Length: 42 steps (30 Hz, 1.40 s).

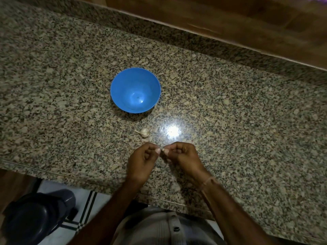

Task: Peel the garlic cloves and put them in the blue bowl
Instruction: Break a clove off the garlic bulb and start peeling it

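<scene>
Left hand (141, 160) and right hand (184, 156) pinch a tiny clove (161, 150); so thin a grip could slip, dropping it short of the bowl (115, 82).

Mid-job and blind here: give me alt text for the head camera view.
The left hand and right hand together pinch a small pale piece, apparently a garlic clove, between their fingertips above a speckled granite counter. A garlic bulb lies just beyond them, and the blue bowl sits farther back, empty.
</scene>
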Motion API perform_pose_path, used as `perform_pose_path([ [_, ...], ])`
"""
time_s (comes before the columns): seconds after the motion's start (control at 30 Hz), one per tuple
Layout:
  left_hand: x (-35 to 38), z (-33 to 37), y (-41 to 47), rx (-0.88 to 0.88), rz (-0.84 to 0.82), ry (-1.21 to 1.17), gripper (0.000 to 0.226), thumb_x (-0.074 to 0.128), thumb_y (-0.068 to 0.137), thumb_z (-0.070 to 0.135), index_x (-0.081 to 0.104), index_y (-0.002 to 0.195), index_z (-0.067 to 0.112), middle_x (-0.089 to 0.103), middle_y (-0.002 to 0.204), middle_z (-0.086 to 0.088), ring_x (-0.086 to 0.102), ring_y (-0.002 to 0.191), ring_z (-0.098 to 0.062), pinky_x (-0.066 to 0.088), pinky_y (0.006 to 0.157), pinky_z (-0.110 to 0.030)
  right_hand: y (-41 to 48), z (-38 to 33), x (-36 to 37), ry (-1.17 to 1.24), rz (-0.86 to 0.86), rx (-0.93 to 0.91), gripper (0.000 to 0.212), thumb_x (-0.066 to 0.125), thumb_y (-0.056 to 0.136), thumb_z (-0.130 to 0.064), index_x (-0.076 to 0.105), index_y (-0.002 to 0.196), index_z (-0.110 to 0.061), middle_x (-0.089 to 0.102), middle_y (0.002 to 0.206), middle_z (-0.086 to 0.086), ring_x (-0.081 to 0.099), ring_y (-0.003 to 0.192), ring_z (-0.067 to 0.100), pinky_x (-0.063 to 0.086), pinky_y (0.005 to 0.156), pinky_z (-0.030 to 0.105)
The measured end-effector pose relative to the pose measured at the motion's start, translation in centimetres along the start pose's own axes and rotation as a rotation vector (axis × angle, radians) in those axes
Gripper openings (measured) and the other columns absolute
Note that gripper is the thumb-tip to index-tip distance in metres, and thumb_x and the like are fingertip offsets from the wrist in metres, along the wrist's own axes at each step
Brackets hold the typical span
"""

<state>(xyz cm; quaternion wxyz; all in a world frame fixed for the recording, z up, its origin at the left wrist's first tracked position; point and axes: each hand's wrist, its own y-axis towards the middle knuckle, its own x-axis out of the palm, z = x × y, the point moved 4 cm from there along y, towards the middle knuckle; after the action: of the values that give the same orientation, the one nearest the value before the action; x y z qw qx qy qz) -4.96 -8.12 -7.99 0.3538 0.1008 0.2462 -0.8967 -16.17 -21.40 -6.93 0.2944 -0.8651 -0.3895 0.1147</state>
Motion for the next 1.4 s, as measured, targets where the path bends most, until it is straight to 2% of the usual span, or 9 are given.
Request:
perform_pose_path([
  [0.17, 0.0, 2.0, -1.4, -0.033, 0.005, -0.269, 0.02, 0.07, 0.099, 0.027, 0.073, 0.088, 0.011, 0.075, 0.078, -0.01, 0.072, 0.076, -0.036, 0.058, 0.068, -0.046, -1.7, 0.2, 1.5, 0.218, -0.042, 0.039, 0.009, 0.074, 0.095, -0.006, 0.075, 0.098, 0.002, 0.074, 0.078, 0.01, 0.066, 0.071, 0.016, 0.058, 0.068, 0.026],
  [0.57, -1.7, 4.3, -2.5, -0.011, -0.161, -0.168, 0.035, 0.05, 0.107, 0.029, 0.057, 0.082, 0.006, 0.052, 0.07, -0.001, 0.048, 0.065, -0.019, 0.037, 0.062, -0.043, -4.1, -2.5, 4.0, -0.671, 0.077, -0.53, 0.025, 0.044, 0.11, -0.024, 0.051, 0.087, -0.014, 0.047, 0.076, -0.008, 0.044, 0.071, 0.011, 0.03, 0.065, 0.027],
  [0.67, -2.1, 4.3, -2.3, 0.052, -0.196, -0.04, 0.037, 0.043, 0.106, 0.038, 0.063, 0.092, 0.011, 0.066, 0.083, -0.008, 0.063, 0.078, -0.029, 0.049, 0.072, -0.053, -3.8, -2.0, 4.0, -0.561, 0.072, -0.397, 0.029, 0.048, 0.111, -0.021, 0.054, 0.083, -0.017, 0.051, 0.07, -0.013, 0.046, 0.067, 0.006, 0.035, 0.064, 0.026],
  [0.77, -2.9, 4.5, -2.4, 0.074, -0.16, 0.078, 0.033, 0.039, 0.111, 0.032, 0.063, 0.094, 0.017, 0.068, 0.082, 0.002, 0.066, 0.079, -0.016, 0.051, 0.071, -0.041, -4.0, -2.3, 5.0, -0.501, 0.105, -0.348, 0.032, 0.049, 0.11, -0.025, 0.054, 0.08, -0.02, 0.052, 0.067, -0.014, 0.047, 0.066, 0.004, 0.036, 0.064, 0.025],
  [0.9, -3.5, 5.0, -2.4, -0.123, -0.299, -0.205, 0.039, 0.04, 0.113, 0.027, 0.057, 0.079, 0.022, 0.06, 0.063, 0.017, 0.054, 0.061, -0.006, 0.041, 0.054, -0.02, -4.9, -3.4, 6.0, -0.7, 0.225, -0.494, 0.027, 0.047, 0.109, -0.022, 0.047, 0.082, -0.02, 0.045, 0.07, -0.011, 0.045, 0.068, 0.011, 0.028, 0.061, 0.024],
  [1.03, -4.8, 4.5, -2.2, 0.118, -0.157, 0.108, 0.027, 0.041, 0.111, 0.027, 0.057, 0.089, 0.026, 0.06, 0.077, 0.01, 0.058, 0.071, -0.005, 0.041, 0.061, -0.026, -4.4, -2.9, 6.5, -0.433, 0.154, -0.252, 0.037, 0.052, 0.109, -0.022, 0.05, 0.072, -0.024, 0.049, 0.06, -0.015, 0.043, 0.062, 0.004, 0.033, 0.06, 0.024],
  [1.17, -4.2, 3.7, -1.7, -0.164, -0.37, -0.18, 0.036, 0.043, 0.11, 0.024, 0.048, 0.075, 0.02, 0.044, 0.062, 0.006, 0.041, 0.049, -0.008, 0.03, 0.046, -0.025, -5.7, -3.6, 7.4, -0.623, 0.306, -0.4, 0.029, 0.044, 0.109, -0.024, 0.043, 0.08, -0.024, 0.041, 0.068, -0.014, 0.042, 0.065, 0.009, 0.027, 0.06, 0.029],
  [1.33, -5.4, 3.1, -2.3, 0.126, -0.22, 0.222, 0.027, 0.042, 0.111, 0.027, 0.062, 0.094, 0.017, 0.063, 0.079, 0.005, 0.061, 0.072, -0.011, 0.043, 0.062, -0.032, -5.6, -1.0, 7.6, -0.337, 0.235, -0.178, 0.036, 0.051, 0.109, -0.02, 0.054, 0.073, -0.021, 0.051, 0.062, -0.012, 0.046, 0.062, 0.006, 0.037, 0.06, 0.023],
  [1.4, -5.0, 3.1, -2.4, 0.037, -0.279, 0.072, 0.031, 0.042, 0.108, 0.032, 0.063, 0.093, 0.016, 0.064, 0.078, 0.001, 0.061, 0.07, -0.014, 0.045, 0.061, -0.031, -5.8, -1.1, 8.0, -0.35, 0.276, -0.188, 0.038, 0.051, 0.108, -0.017, 0.05, 0.071, -0.025, 0.049, 0.06, -0.015, 0.043, 0.058, 0.002, 0.035, 0.059, 0.02],
])
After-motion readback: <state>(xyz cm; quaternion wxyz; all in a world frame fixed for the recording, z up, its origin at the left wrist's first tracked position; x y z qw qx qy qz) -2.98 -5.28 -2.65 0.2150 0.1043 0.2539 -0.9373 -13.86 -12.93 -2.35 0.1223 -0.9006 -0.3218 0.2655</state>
